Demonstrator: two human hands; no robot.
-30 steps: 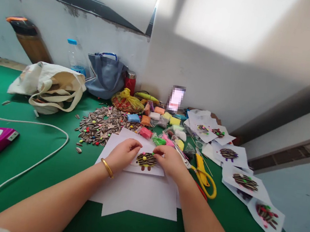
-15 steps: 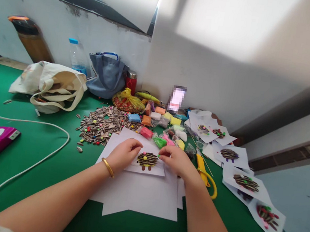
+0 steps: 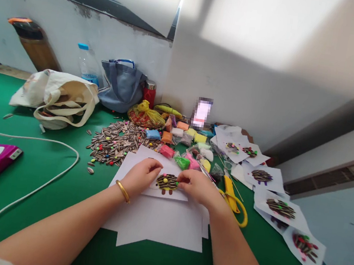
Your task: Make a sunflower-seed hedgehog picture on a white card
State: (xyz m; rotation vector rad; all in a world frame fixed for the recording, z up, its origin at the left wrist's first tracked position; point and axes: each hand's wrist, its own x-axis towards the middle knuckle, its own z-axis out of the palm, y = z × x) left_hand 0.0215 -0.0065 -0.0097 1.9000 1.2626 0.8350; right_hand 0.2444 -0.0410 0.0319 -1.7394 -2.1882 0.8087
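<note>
A small hedgehog picture (image 3: 167, 183) lies on white paper in front of me, its body set with striped sunflower seeds, with yellow and pink balls on top and brown feet. My right hand (image 3: 197, 186) is at its right side, thumb and fingers pinching a tiny green clay ball (image 3: 177, 184) against the seeds. To the left of the picture, my left hand (image 3: 143, 174) rests on the paper with curled fingers, thumb and forefinger close together; whatever they hold, if anything, is hidden. Blank white sheets (image 3: 164, 223) lie beneath.
Loose sunflower seeds (image 3: 120, 137) are heaped behind my left hand. Bagged coloured clay (image 3: 166, 151) lies behind the sheets. Yellow-handled scissors (image 3: 241, 209) are beside my right forearm. Finished seed pictures (image 3: 281, 208) line the right edge; a white cable (image 3: 58, 177) curves across the left.
My right hand has moved left and slightly down, bringing the green ball onto the right side of the hedgehog. My left hand has stayed put.
</note>
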